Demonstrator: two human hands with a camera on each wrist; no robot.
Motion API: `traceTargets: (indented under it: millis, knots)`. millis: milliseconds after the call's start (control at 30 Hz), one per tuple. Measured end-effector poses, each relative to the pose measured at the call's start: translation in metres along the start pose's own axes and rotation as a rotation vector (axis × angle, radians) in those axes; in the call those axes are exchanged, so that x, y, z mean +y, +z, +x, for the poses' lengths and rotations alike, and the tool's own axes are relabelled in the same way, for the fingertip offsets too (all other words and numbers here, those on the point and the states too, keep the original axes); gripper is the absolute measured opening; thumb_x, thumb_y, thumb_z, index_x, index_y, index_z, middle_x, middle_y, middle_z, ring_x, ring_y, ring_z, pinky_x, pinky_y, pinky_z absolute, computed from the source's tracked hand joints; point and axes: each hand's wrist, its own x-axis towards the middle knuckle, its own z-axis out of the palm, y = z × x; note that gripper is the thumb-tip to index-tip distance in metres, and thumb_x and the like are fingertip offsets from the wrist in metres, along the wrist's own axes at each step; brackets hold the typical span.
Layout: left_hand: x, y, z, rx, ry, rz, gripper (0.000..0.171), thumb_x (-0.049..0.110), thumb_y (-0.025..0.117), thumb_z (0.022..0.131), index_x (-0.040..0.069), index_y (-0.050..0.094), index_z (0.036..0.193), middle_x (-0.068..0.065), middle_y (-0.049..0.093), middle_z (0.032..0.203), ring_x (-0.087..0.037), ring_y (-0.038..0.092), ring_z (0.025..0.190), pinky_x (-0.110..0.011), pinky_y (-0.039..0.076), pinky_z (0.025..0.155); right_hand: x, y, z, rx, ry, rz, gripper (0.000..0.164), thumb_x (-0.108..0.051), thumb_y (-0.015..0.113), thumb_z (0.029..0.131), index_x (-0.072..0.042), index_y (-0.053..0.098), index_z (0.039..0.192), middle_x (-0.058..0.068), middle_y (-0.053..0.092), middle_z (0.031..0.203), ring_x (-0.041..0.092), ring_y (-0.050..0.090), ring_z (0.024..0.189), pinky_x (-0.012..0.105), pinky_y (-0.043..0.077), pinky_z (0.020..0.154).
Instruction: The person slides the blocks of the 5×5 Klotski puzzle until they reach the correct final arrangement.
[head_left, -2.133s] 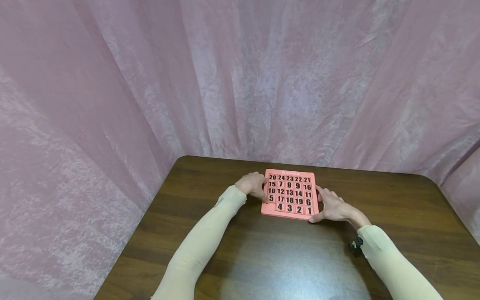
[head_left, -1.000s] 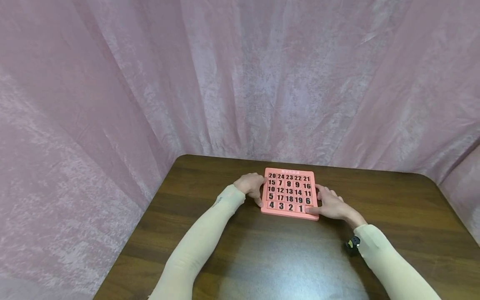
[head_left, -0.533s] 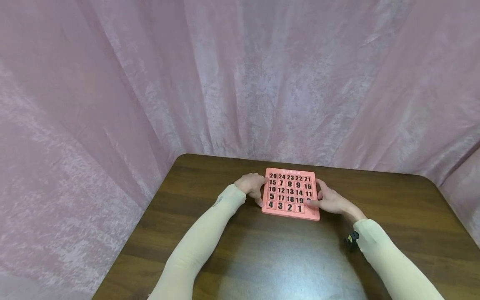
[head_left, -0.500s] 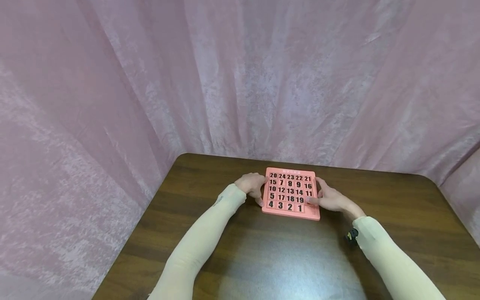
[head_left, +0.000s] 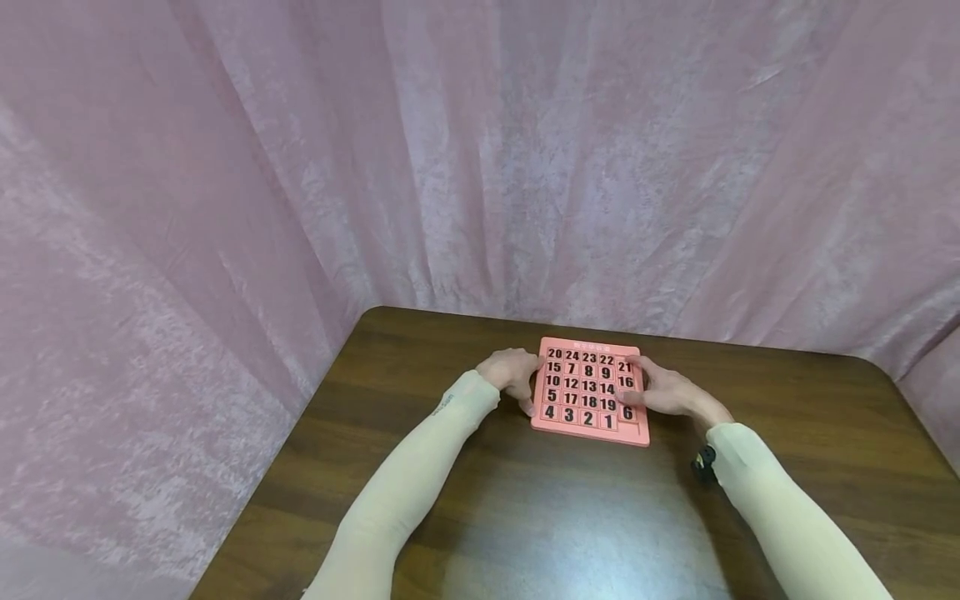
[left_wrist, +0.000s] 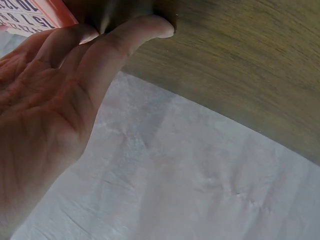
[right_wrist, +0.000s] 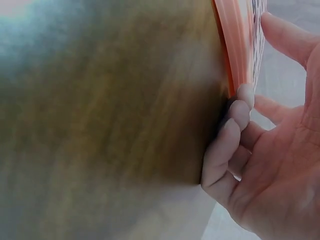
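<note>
A pink number slide puzzle (head_left: pixel 581 432) lies near the far side of the table, in the middle of the head view. My left hand (head_left: pixel 510 370) holds its left edge, the thumb by the lower left corner and a finger higher up. In the left wrist view, one finger of the left hand (left_wrist: pixel 75 85) stretches onto the wood. My right hand (head_left: pixel 671 392) grips the opposite edge, its thumb lying over the right column and hiding the tile there. The right wrist view shows curled fingers of the right hand (right_wrist: pixel 280 155) against the puzzle's side (right_wrist: pixel 237 47). The 6 tile (head_left: pixel 627 413) sits low in that column.
Dark wood table (head_left: pixel 420 350) surrounds the puzzle, with a bright reflection in front of it. A pink velvet curtain (head_left: pixel 480 167) hangs behind the table and on its left. A small black device (head_left: pixel 703 462) is at the right wrist.
The bottom row of tiles has slid left. My right thumb has moved up from the bottom right corner, and the right column, with the 6, has shifted down towards me.
</note>
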Motion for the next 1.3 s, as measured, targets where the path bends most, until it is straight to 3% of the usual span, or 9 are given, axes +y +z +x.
traceTargets:
  millis: [233,333,500,700,900,1200,1300]
  knots:
    - [0.004,0.000,0.001,-0.008,-0.019,0.015,0.096,0.044,0.100,0.078,0.021,0.055,0.160,-0.004,0.066,0.155,-0.024,0.063,0.143,-0.044,0.056,0.114,0.004,0.007,-0.007,0.012,-0.009,0.015,0.097,-0.054,0.072,0.100,-0.004,0.026,0.169,0.038,0.052,0.157,0.056,0.057,0.139,0.070,0.048,0.111]
    - [0.005,-0.001,0.000,-0.010,-0.024,0.004,0.096,0.043,0.100,0.078,0.021,0.054,0.160,-0.004,0.066,0.155,-0.024,0.063,0.143,-0.043,0.056,0.113,0.005,0.009,-0.011,0.025,-0.023,0.026,0.096,-0.053,0.075,0.099,-0.004,0.030,0.168,0.034,0.060,0.148,0.048,0.063,0.129,0.065,0.050,0.107]
    - [0.004,-0.003,-0.001,-0.008,-0.011,-0.014,0.090,0.039,0.100,0.080,0.019,0.058,0.156,-0.005,0.066,0.153,-0.025,0.064,0.141,-0.043,0.057,0.111,0.009,0.015,-0.017,0.048,-0.095,0.063,0.117,-0.047,0.085,0.092,0.008,0.017,0.170,0.024,0.065,0.125,0.032,0.063,0.109,0.052,0.051,0.099]
    - [-0.004,-0.006,0.001,0.007,0.000,0.043,0.108,0.047,0.098,0.079,0.019,0.045,0.168,-0.004,0.058,0.165,-0.028,0.058,0.150,-0.046,0.053,0.119,0.009,0.023,-0.027,0.115,-0.158,-0.023,0.135,-0.051,0.096,0.076,0.013,0.021,0.167,0.019,0.057,0.123,0.033,0.053,0.111,0.046,0.042,0.092]
    - [-0.006,-0.005,0.004,-0.009,0.002,0.071,0.117,0.052,0.098,0.078,0.017,0.037,0.172,-0.005,0.050,0.171,-0.032,0.054,0.154,-0.048,0.051,0.122,0.010,0.028,-0.030,0.113,-0.157,-0.022,0.135,-0.049,0.098,0.074,0.013,0.022,0.167,0.021,0.056,0.126,0.035,0.051,0.115,0.045,0.039,0.090]
    - [0.006,-0.008,0.002,0.004,0.002,0.058,0.115,0.042,0.102,0.074,0.021,0.041,0.170,-0.007,0.060,0.153,-0.031,0.065,0.132,-0.045,0.058,0.109,0.011,0.029,-0.033,0.096,-0.135,-0.012,0.136,-0.049,0.098,0.074,0.011,0.020,0.168,0.020,0.056,0.129,0.034,0.051,0.116,0.043,0.038,0.090]
    - [0.013,-0.010,0.001,-0.006,-0.017,0.070,0.110,0.036,0.100,0.077,0.026,0.041,0.170,-0.007,0.061,0.150,-0.028,0.064,0.123,-0.041,0.060,0.103,0.011,0.029,-0.034,0.099,-0.134,-0.015,0.137,-0.049,0.098,0.074,0.011,0.019,0.168,0.021,0.056,0.130,0.034,0.051,0.117,0.044,0.039,0.091]
